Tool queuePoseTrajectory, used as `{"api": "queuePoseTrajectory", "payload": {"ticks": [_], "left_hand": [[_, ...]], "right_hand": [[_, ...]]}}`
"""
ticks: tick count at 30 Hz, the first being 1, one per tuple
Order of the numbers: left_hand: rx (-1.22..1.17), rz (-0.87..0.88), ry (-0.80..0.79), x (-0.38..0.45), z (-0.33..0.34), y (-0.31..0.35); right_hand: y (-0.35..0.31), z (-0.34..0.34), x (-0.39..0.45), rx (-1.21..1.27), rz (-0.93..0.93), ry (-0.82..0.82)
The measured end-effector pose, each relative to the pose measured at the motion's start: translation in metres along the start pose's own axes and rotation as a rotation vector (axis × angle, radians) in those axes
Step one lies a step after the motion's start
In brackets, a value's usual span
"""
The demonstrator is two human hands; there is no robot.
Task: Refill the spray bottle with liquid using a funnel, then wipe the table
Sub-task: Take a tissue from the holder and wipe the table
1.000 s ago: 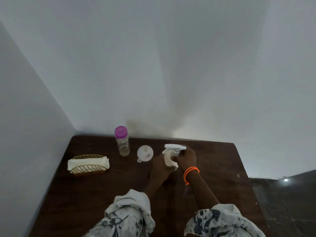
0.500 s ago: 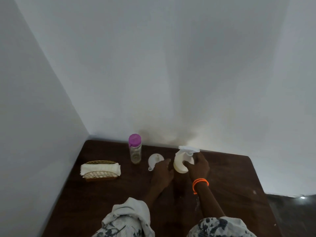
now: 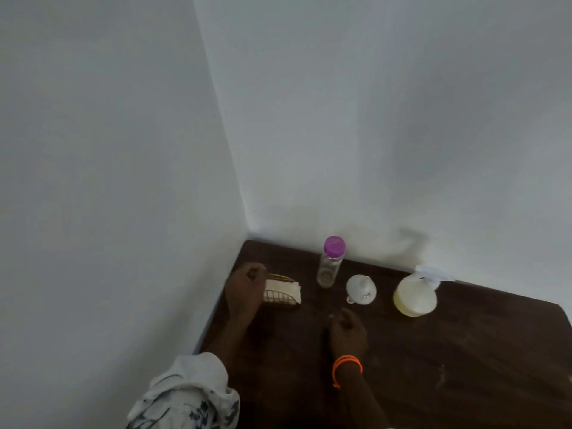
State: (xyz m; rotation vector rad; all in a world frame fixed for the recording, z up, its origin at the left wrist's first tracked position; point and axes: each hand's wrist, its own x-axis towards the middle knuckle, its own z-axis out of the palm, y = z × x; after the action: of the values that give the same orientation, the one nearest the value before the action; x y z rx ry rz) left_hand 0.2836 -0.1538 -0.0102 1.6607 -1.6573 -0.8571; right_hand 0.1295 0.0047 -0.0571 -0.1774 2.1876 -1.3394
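Table [image 3: 464,351]: spray bottle [image 3: 414,294] beyond hands, untouched.

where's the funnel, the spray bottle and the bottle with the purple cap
funnel [image 3: 361,289], head view, on its white bowl
spray bottle [image 3: 414,297], head view, on its yellowish body
purple-capped bottle [image 3: 334,245], head view, on the cap

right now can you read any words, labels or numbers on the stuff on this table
No text can be read.
Funnel: small dark marks near its rim, too blurred to read.
Purple cap of the clear bottle: faint marks, unreadable.
Spray bottle, napkin basket: no label visible.
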Motion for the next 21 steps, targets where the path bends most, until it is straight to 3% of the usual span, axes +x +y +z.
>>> {"api": "queuePoseTrajectory", "payload": {"ticks": [3,6,14,21], "left_hand": [[0.115,-0.223,-0.037,0.022,-0.022,-0.029],[0.192,-0.266,-0.137,0.030,-0.030,-0.044],[0.083,-0.262,-0.167,0.025,-0.035,-0.035],[0.160,-0.240,-0.187,0.027,-0.036,-0.032]], "right_hand": [[-0.014,0.033,-0.017,-0.051,-0.107,-0.215],[-0.024,0.054,-0.029,-0.094,-0.211,-0.317],[-0.032,0.066,-0.035,-0.210,-0.241,-0.354],[-0.036,0.059,-0.035,-0.174,-0.192,-0.343]]}}
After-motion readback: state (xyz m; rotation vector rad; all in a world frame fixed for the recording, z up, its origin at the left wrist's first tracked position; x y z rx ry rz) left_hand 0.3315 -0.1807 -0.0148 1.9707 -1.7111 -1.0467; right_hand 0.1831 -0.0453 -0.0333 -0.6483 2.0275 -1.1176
